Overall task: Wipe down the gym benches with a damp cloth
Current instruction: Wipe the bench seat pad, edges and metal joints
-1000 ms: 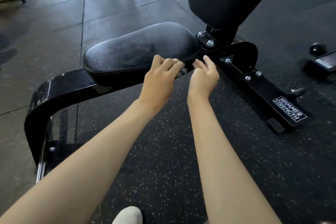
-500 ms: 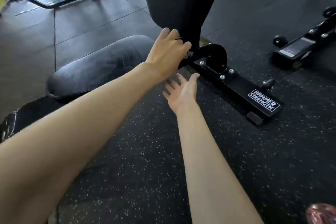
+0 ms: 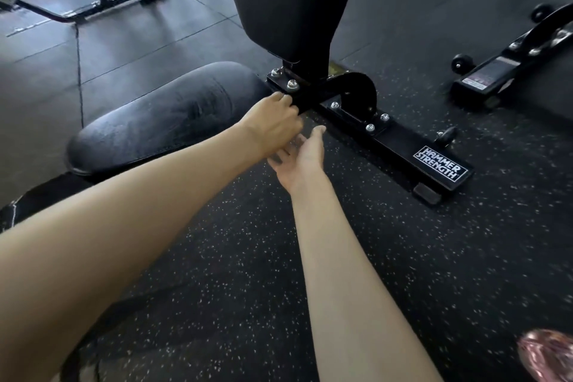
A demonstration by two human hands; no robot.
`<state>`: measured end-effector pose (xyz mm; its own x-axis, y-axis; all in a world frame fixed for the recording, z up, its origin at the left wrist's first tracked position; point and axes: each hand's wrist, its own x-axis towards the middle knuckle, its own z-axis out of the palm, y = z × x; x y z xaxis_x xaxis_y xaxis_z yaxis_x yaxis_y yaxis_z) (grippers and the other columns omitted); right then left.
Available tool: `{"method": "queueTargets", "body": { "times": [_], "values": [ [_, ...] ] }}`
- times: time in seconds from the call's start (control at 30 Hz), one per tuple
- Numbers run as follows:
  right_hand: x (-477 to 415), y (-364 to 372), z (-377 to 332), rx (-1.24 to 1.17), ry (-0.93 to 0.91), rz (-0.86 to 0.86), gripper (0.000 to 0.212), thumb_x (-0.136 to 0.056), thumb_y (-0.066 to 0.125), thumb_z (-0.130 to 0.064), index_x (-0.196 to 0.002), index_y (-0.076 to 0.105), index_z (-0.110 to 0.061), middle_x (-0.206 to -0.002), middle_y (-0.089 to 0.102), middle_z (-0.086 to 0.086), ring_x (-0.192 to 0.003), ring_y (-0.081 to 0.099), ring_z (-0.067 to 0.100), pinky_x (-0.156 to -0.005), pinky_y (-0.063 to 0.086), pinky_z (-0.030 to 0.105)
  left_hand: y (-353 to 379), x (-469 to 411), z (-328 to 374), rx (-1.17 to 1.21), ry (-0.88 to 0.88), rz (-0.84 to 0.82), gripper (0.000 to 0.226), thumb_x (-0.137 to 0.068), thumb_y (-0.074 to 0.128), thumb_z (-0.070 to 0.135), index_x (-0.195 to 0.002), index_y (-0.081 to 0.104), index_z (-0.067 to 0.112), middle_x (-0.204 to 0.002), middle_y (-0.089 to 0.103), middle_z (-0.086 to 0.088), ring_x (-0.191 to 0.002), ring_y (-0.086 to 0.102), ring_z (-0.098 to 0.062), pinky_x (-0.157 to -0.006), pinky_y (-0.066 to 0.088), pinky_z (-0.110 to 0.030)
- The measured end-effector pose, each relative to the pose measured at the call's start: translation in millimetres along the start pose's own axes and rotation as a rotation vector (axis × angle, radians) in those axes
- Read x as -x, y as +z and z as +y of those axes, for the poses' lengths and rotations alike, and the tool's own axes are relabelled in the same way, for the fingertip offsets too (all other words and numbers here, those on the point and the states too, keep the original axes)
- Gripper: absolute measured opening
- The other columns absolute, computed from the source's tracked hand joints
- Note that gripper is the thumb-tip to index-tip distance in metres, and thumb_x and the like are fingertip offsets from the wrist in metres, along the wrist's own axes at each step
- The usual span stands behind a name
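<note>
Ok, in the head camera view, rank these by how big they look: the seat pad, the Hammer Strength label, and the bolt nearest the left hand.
1. Seat pad, easily largest.
2. Hammer Strength label.
3. Bolt by the left hand, smallest.

The left hand [image 3: 273, 124] covers whatever it grips at the seat pad's [image 3: 167, 121] end; no cloth shows. It hides the right hand's [image 3: 300, 158] fingertips. The backrest [image 3: 288, 0] runs off the top edge. A blurred pink object [image 3: 548, 353] is cropped at the bottom-right corner.
</note>
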<state>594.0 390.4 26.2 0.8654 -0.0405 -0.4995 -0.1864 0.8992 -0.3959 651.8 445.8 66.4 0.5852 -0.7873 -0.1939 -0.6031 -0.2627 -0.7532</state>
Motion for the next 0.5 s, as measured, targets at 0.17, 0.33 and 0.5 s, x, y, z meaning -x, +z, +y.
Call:
{"method": "queueTargets", "body": {
  "times": [0.17,0.33,0.5],
  "values": [
    [6,-7,-10,0.103,-0.004,-0.007,0.067,-0.099,0.020,-0.060,-0.148,0.034,-0.015,-0.149,0.041,0.013,-0.135,0.042,0.026,-0.114,0.030,0.044,7,36,6,-0.081,0.167,0.054,0.026,-0.084,0.047,0.015,-0.080,0.071,0.023,-0.082,0.067,0.006,-0.083,0.062,-0.018,-0.092,0.049,-0.031],
    [7,-11,-23,0.235,-0.018,-0.054,0.070,-0.100,0.015,-0.058,-0.146,0.037,-0.011,-0.148,0.043,0.014,-0.136,0.041,0.024,-0.116,0.013,0.047,18,60,14,-0.144,0.187,0.119,0.028,-0.085,0.045,0.010,-0.077,0.072,0.015,-0.079,0.068,-0.002,-0.083,0.063,-0.024,-0.095,0.048,-0.037],
    [-4,-18,-26,0.284,-0.027,-0.011,0.068,-0.099,0.021,-0.059,-0.137,0.047,-0.009,-0.135,0.056,0.014,-0.125,0.052,0.027,-0.113,0.032,0.046,0,48,20,-0.103,0.208,0.096,0.019,-0.081,0.053,0.013,-0.080,0.071,0.018,-0.081,0.067,0.002,-0.079,0.062,-0.020,-0.082,0.052,-0.033]
  ]
}}
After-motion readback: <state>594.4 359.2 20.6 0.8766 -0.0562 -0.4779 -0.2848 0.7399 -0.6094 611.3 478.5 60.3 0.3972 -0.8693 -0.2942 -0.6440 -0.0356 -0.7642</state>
